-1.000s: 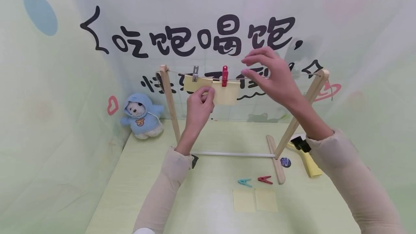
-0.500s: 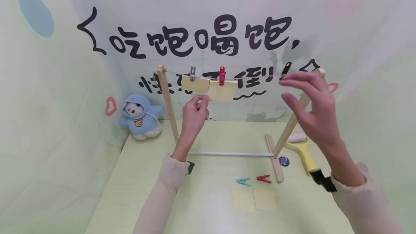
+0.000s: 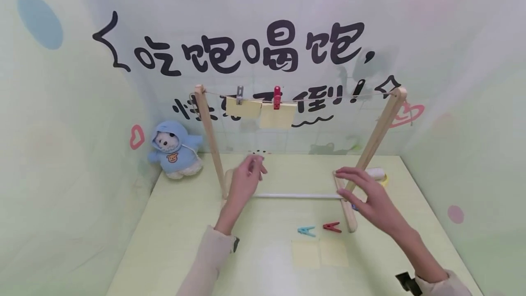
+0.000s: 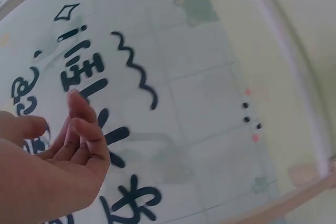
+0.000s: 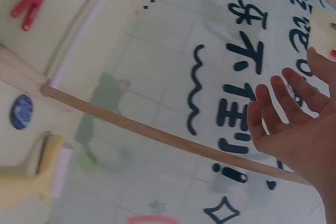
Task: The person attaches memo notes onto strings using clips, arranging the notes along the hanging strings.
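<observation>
Two pale yellow paper notes hang from a string [image 3: 341, 97]. A grey clothespin [image 3: 240, 95] clips the left note [image 3: 243, 109], and a red clothespin [image 3: 277, 98] clips the right note [image 3: 278, 118]. Below them my left hand [image 3: 245, 179] holds nothing, its fingers loosely bent. My right hand [image 3: 371, 200], also holding nothing, is in front of the right post with fingers relaxed and thumb apart. On the table lie a teal clothespin [image 3: 306, 231] and a dark red clothespin [image 3: 332, 227], with two more notes side by side, a left one [image 3: 306, 255] and a right one [image 3: 334, 253].
Wooden posts, left [image 3: 211, 143] and right [image 3: 375, 143], carry the string; a white rod [image 3: 297, 195] joins them low down. A plush toy [image 3: 174, 150] in blue sits back left. Near the right foot are a blue disc [image 5: 21, 112] and a yellow-handled lint roller [image 5: 44, 174].
My left hand has let go of the hanging note's lower edge and moved down. My right hand has moved right from the string, then down. Both clipped notes stay hanging.
</observation>
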A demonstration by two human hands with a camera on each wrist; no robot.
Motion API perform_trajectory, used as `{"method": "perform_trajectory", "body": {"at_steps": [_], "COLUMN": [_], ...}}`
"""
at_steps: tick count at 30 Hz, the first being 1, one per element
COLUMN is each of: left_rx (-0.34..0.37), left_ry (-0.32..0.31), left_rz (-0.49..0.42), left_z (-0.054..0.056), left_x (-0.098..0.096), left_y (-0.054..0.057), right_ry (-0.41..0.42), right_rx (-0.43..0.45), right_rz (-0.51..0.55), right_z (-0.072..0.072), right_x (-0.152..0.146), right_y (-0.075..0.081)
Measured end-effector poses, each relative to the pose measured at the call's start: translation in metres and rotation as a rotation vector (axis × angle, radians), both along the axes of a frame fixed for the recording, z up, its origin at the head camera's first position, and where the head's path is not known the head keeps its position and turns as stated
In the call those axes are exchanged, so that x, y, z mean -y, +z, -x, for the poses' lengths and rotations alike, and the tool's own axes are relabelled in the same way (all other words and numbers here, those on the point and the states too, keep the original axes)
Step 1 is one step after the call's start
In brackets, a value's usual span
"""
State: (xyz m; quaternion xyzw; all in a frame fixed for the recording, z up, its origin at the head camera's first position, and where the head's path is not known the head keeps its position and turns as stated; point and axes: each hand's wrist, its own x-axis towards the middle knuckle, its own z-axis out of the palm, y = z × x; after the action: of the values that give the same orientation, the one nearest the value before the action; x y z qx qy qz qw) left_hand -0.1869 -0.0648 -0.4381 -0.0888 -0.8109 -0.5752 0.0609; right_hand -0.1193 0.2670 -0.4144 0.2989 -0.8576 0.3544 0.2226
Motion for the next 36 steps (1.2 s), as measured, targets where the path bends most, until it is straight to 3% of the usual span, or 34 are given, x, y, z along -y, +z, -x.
{"method": "perform_trajectory", "body": {"at_steps": [6,8,10,13,15,20,25,36], "left_rx": [0.101,0.076,0.102,0.131,0.154,0.057,0.079,0.098], "left_ry": [-0.199,-0.247,-0.281,-0.289,-0.271,-0.198,-0.165,-0.218], "left_rz": [0.217,0.289,0.324,0.393,0.425,0.543,0.553,0.549], "left_z": [-0.045,-0.057,-0.068,-0.081,-0.090,-0.101,-0.100,-0.099], "left_x": [-0.022,-0.030,-0.038,-0.048,-0.053,-0.063,-0.066,-0.063], "left_y": [-0.090,-0.128,-0.146,-0.165,-0.161,-0.173,-0.173,-0.173], "right_ry": [-0.066,-0.095,-0.125,-0.157,-0.173,-0.188,-0.208,-0.245], "right_rx": [0.098,0.112,0.096,0.050,0.010,-0.049,0.005,0.040], "right_rz": [-0.114,-0.174,-0.237,-0.303,-0.335,-0.354,-0.286,-0.280], "right_z": [-0.015,-0.019,-0.022,-0.025,-0.027,-0.032,-0.033,-0.030], "right_x": [0.003,0.006,0.010,0.015,0.019,0.027,0.036,0.043], "right_y": [-0.069,-0.092,-0.114,-0.147,-0.167,-0.201,-0.204,-0.205]}}
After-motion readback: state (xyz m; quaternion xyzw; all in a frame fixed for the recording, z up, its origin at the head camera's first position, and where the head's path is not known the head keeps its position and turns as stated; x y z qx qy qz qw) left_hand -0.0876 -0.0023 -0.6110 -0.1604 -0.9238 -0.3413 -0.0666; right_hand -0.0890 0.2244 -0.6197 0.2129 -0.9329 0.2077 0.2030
